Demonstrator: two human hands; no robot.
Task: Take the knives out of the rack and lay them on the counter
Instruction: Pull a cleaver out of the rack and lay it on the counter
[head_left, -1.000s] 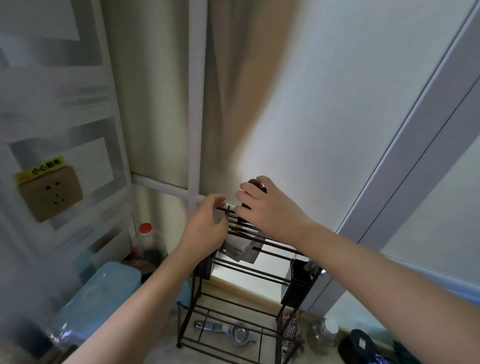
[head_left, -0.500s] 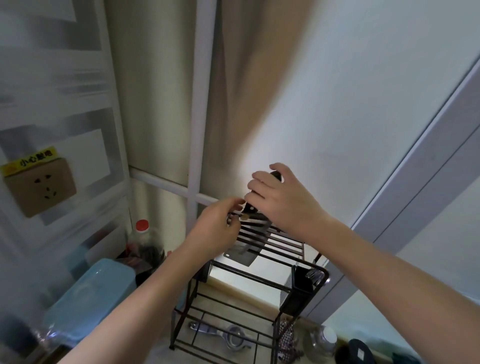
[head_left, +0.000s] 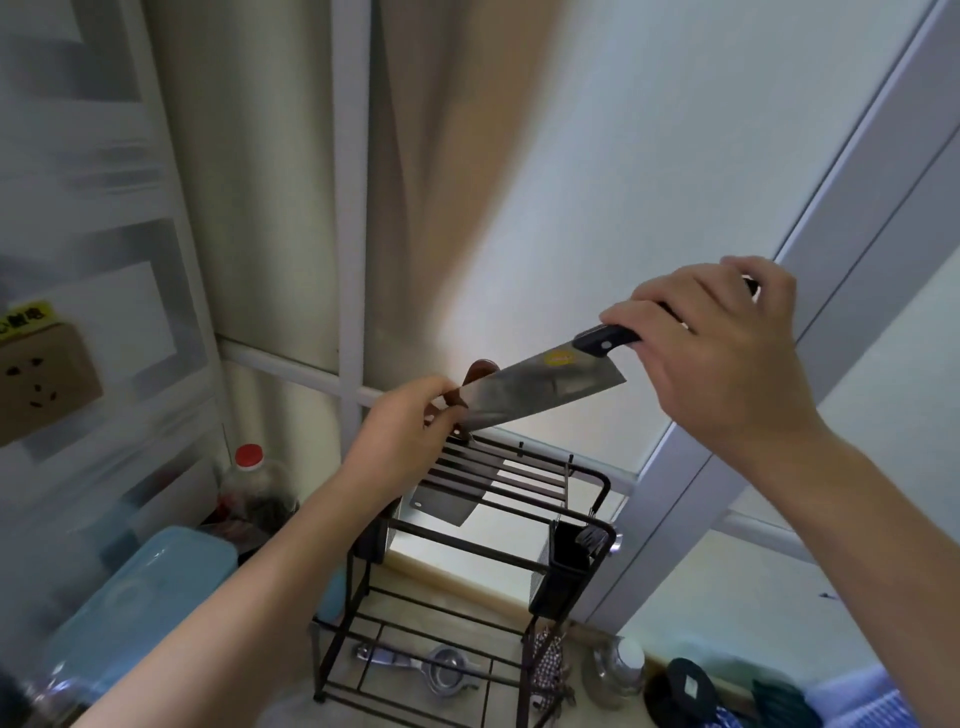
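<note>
- Above the black wire knife rack (head_left: 524, 480), the right hand (head_left: 722, 353) is holding a steel cleaver with black riveted handle (head_left: 545, 389), fingers curled around the handle.
- Left hand (head_left: 405, 431) is pinching a brown wooden knife handle (head_left: 475, 382) at the rack's top.
- Second steel cleaver blade (head_left: 447, 501) is hanging in the slots.

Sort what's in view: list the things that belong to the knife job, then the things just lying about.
Job: black-handled knife in the right hand; left hand on the brown-handled cleaver; wire rack.

Lying about: red-capped bottle, blue lid, citrus squeezer, wall socket.
</note>
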